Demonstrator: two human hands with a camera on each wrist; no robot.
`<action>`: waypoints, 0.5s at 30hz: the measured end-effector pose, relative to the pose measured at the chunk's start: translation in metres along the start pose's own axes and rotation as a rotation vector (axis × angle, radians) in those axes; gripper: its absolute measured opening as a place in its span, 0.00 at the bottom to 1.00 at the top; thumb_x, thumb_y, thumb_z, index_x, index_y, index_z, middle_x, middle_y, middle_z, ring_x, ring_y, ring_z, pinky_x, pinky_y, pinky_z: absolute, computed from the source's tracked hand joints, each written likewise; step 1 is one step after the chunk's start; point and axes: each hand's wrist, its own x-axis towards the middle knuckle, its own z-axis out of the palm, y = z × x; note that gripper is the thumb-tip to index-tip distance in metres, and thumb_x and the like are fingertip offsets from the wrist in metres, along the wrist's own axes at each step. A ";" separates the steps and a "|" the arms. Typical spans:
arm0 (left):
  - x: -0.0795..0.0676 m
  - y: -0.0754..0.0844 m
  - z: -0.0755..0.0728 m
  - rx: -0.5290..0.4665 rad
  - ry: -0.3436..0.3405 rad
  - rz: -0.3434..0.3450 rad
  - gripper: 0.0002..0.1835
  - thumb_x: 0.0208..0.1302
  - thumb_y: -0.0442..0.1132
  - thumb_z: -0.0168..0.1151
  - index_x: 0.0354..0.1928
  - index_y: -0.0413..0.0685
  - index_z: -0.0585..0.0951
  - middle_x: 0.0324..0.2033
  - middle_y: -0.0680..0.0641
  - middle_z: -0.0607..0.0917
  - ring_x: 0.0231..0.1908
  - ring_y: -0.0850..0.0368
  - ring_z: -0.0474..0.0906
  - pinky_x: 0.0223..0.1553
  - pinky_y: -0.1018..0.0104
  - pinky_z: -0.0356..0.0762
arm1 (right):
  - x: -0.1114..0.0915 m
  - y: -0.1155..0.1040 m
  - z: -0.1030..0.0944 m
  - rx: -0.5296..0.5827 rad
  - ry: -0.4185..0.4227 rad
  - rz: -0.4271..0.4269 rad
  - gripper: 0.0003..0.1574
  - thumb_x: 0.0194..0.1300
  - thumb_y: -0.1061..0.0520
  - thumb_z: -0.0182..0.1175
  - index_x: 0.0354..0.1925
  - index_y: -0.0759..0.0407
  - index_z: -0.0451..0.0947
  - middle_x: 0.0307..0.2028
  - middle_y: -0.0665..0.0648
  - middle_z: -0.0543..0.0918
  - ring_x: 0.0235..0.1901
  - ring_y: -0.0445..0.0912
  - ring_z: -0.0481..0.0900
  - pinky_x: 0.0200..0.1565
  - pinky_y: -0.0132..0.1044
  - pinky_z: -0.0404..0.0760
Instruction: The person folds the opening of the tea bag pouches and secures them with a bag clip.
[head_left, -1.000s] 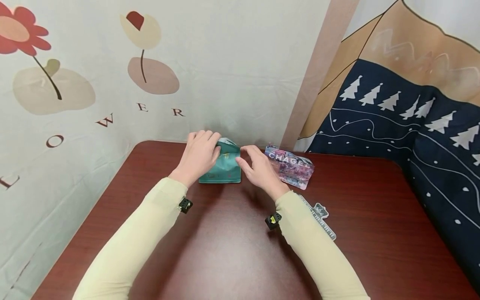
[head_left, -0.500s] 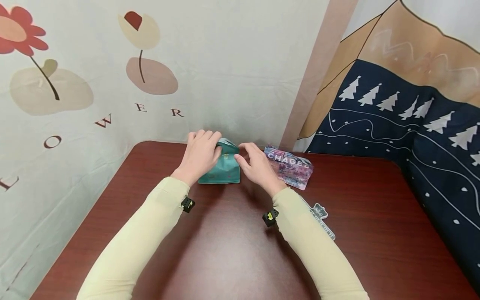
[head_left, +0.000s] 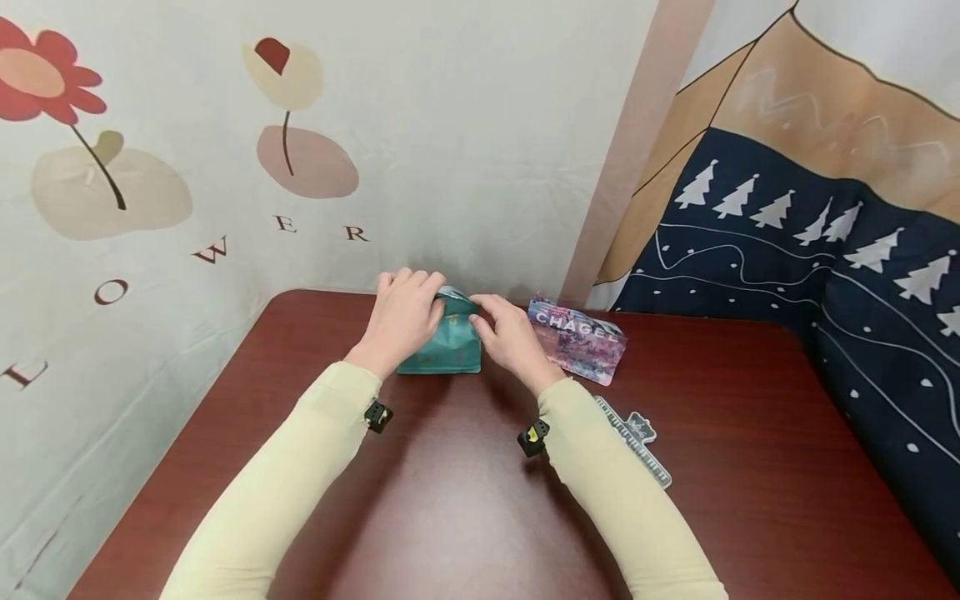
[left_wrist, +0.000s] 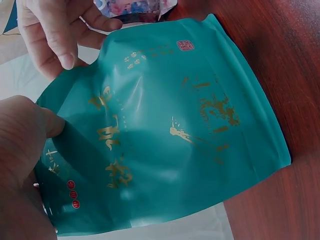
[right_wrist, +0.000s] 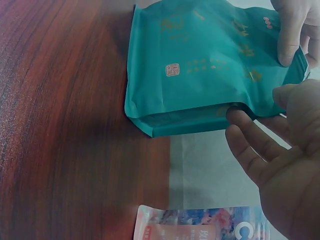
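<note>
A teal pouch (head_left: 453,350) with gold characters stands upright near the table's back edge. My left hand (head_left: 401,321) grips its upper left part, thumb on the front face (left_wrist: 115,145) and fingers over the top. On the pouch's upper right side, my right hand (head_left: 513,337) pinches the top edge between thumb and index finger. In the right wrist view, the other fingers of my right hand (right_wrist: 280,155) lie along the folded side. What is inside the pouch cannot be seen.
Just right of my right hand lies a pink-and-blue patterned pouch (head_left: 581,340) with white letters. A grey ruler-like strip (head_left: 637,442) with a shaped tab is beside my right forearm. Printed cloth (head_left: 465,150) hangs behind the brown table (head_left: 450,500).
My right hand has moved slightly left, in against the teal pouch's upper right edge. My left hand keeps its grip. The head view has tilted a little.
</note>
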 end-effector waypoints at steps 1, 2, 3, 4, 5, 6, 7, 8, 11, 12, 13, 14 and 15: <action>0.000 0.000 0.000 0.001 0.001 0.001 0.04 0.73 0.37 0.60 0.43 0.44 0.81 0.33 0.44 0.83 0.39 0.42 0.74 0.45 0.46 0.65 | 0.000 0.000 0.000 -0.003 0.005 -0.006 0.19 0.77 0.59 0.59 0.62 0.63 0.80 0.56 0.62 0.84 0.51 0.55 0.83 0.56 0.49 0.80; 0.000 0.001 0.000 0.003 0.000 0.002 0.04 0.73 0.37 0.60 0.43 0.44 0.81 0.33 0.44 0.83 0.39 0.42 0.74 0.45 0.46 0.65 | 0.000 -0.001 0.000 -0.003 0.008 -0.009 0.19 0.76 0.59 0.59 0.61 0.64 0.80 0.56 0.62 0.84 0.51 0.54 0.83 0.56 0.49 0.80; 0.000 0.001 0.000 0.004 -0.001 0.003 0.04 0.73 0.37 0.60 0.42 0.44 0.80 0.32 0.44 0.83 0.39 0.42 0.74 0.45 0.46 0.65 | 0.001 -0.001 0.000 -0.005 0.009 -0.011 0.18 0.76 0.60 0.59 0.61 0.64 0.80 0.56 0.62 0.84 0.51 0.54 0.83 0.56 0.49 0.80; 0.000 0.001 -0.001 0.007 -0.002 0.003 0.04 0.73 0.37 0.60 0.41 0.44 0.80 0.32 0.44 0.83 0.38 0.42 0.74 0.46 0.46 0.65 | 0.001 -0.001 0.000 -0.005 0.008 -0.010 0.18 0.76 0.59 0.60 0.60 0.64 0.80 0.56 0.63 0.84 0.51 0.55 0.83 0.56 0.49 0.80; 0.000 0.002 -0.001 0.010 -0.005 0.002 0.03 0.73 0.37 0.60 0.41 0.44 0.80 0.32 0.44 0.83 0.38 0.42 0.74 0.46 0.46 0.65 | 0.001 -0.002 0.000 -0.006 0.005 -0.008 0.18 0.76 0.59 0.60 0.60 0.64 0.80 0.56 0.63 0.84 0.52 0.55 0.83 0.57 0.49 0.80; 0.000 0.002 -0.001 0.013 -0.007 0.001 0.03 0.73 0.37 0.60 0.41 0.45 0.80 0.31 0.44 0.83 0.39 0.43 0.74 0.46 0.46 0.65 | 0.001 -0.002 -0.001 -0.006 0.001 -0.004 0.19 0.76 0.59 0.60 0.60 0.64 0.80 0.56 0.63 0.84 0.53 0.55 0.83 0.57 0.49 0.80; 0.001 0.002 -0.001 0.014 -0.009 0.000 0.03 0.73 0.37 0.60 0.41 0.45 0.80 0.31 0.44 0.83 0.38 0.43 0.74 0.46 0.46 0.65 | 0.002 -0.003 -0.001 -0.008 -0.004 0.001 0.19 0.76 0.59 0.60 0.61 0.64 0.80 0.57 0.63 0.84 0.54 0.55 0.83 0.58 0.49 0.80; 0.001 0.002 -0.001 0.014 -0.012 -0.002 0.03 0.73 0.37 0.59 0.41 0.45 0.80 0.31 0.44 0.82 0.38 0.43 0.74 0.46 0.46 0.65 | 0.002 -0.003 -0.002 -0.011 -0.011 0.008 0.19 0.76 0.58 0.60 0.61 0.63 0.80 0.57 0.62 0.84 0.55 0.55 0.83 0.58 0.49 0.79; 0.001 0.002 0.000 0.012 -0.014 -0.006 0.04 0.74 0.37 0.58 0.42 0.45 0.81 0.32 0.45 0.83 0.38 0.43 0.74 0.45 0.46 0.65 | 0.002 -0.004 -0.003 -0.027 -0.045 0.025 0.21 0.77 0.57 0.59 0.64 0.61 0.80 0.57 0.61 0.84 0.54 0.54 0.83 0.58 0.49 0.79; 0.000 0.002 0.000 0.008 -0.014 -0.007 0.05 0.74 0.37 0.58 0.42 0.45 0.82 0.32 0.45 0.84 0.38 0.43 0.74 0.46 0.46 0.65 | 0.002 -0.004 -0.003 -0.032 -0.059 0.029 0.21 0.77 0.57 0.59 0.65 0.59 0.79 0.57 0.61 0.84 0.52 0.54 0.83 0.57 0.49 0.79; 0.000 0.002 0.000 0.004 -0.012 -0.007 0.05 0.74 0.36 0.58 0.43 0.46 0.83 0.33 0.45 0.84 0.38 0.43 0.74 0.46 0.46 0.66 | 0.003 -0.005 -0.003 -0.038 -0.075 0.033 0.22 0.77 0.56 0.59 0.66 0.58 0.79 0.57 0.60 0.84 0.51 0.53 0.82 0.55 0.48 0.80; -0.001 0.002 0.000 0.002 -0.005 -0.006 0.06 0.74 0.36 0.58 0.44 0.46 0.83 0.34 0.45 0.85 0.39 0.43 0.75 0.46 0.46 0.66 | 0.003 -0.006 -0.004 -0.042 -0.088 0.034 0.23 0.78 0.56 0.58 0.67 0.57 0.78 0.57 0.60 0.84 0.49 0.53 0.82 0.54 0.48 0.79; -0.001 0.002 0.000 0.000 0.001 -0.003 0.06 0.74 0.36 0.58 0.44 0.46 0.84 0.34 0.45 0.85 0.39 0.43 0.75 0.46 0.46 0.66 | 0.003 -0.006 -0.004 -0.047 -0.098 0.031 0.23 0.78 0.56 0.58 0.68 0.56 0.78 0.56 0.60 0.84 0.47 0.52 0.81 0.53 0.48 0.79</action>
